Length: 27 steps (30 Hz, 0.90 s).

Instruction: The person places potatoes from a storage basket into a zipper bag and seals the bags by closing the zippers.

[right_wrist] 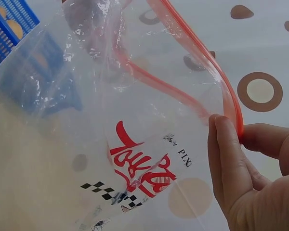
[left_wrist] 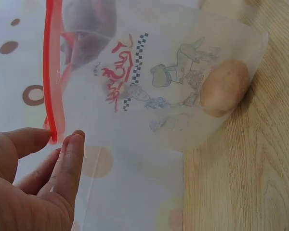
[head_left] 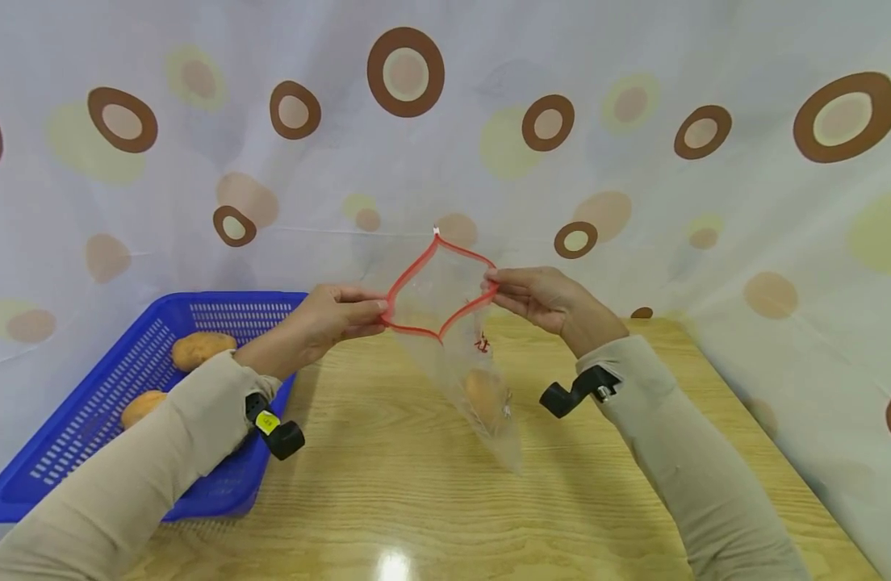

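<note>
A clear zip bag (head_left: 445, 363) with a red zip rim hangs between both hands, its mouth spread wide in a diamond shape. My left hand (head_left: 336, 319) pinches the rim's left side between thumb and fingers. On the opposite side my right hand (head_left: 543, 298) pinches the rim the same way. One potato (left_wrist: 225, 88) lies in the bottom of the bag, close over the table. Red lettering (right_wrist: 139, 163) and cartoon figures are printed on the bag's side, seen in both wrist views.
A blue plastic basket (head_left: 162, 307) stands at the left of the wooden table (head_left: 387, 468), partly behind the left sleeve. Inside it lie potatoes (head_left: 202, 349). A patterned white sheet (head_left: 453, 161) hangs behind and beside the table.
</note>
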Available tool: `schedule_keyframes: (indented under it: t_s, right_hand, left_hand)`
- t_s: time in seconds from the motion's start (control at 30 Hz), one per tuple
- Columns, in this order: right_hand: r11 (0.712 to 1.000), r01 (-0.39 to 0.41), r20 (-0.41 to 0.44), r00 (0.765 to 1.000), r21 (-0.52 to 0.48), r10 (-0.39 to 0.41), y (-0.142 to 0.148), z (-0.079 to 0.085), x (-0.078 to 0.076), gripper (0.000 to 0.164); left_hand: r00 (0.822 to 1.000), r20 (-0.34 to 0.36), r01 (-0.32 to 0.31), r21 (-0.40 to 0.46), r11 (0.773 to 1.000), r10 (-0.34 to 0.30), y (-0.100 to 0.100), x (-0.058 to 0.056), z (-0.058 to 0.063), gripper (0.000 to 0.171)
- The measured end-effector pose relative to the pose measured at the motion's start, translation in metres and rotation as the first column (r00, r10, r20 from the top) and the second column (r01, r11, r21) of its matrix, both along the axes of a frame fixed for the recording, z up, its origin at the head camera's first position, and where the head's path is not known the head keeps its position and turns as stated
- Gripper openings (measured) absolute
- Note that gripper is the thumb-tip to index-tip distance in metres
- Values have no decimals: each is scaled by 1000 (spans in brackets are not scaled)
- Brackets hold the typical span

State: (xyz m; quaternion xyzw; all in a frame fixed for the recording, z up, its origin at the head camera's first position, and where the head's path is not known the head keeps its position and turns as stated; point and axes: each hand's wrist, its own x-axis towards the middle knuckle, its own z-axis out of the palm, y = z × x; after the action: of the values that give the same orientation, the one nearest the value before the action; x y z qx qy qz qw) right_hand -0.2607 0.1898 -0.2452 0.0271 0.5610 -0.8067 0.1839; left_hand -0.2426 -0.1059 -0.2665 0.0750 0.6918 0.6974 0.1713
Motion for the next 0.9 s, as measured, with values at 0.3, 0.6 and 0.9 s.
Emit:
schedule_keyframes:
  t_s: [0.3, 0.6, 0.9]
  right_hand:
    - [1000, 6, 4, 1000, 12, -6, -2, -1, -1, 20]
    - [1000, 11, 4, 1000, 17, -11, -3, -2, 0, 20]
    - [1000, 17, 14, 1000, 8, -17, -4, -3, 2, 18]
  left_hand:
    - [997, -72, -11, -76, 997, 6, -42, 1, 8, 50]
    - [986, -93, -155, -256, 954, 136, -105, -2, 1, 66]
    - [992, -38, -124, -508, 853, 121, -157, 11, -20, 81]
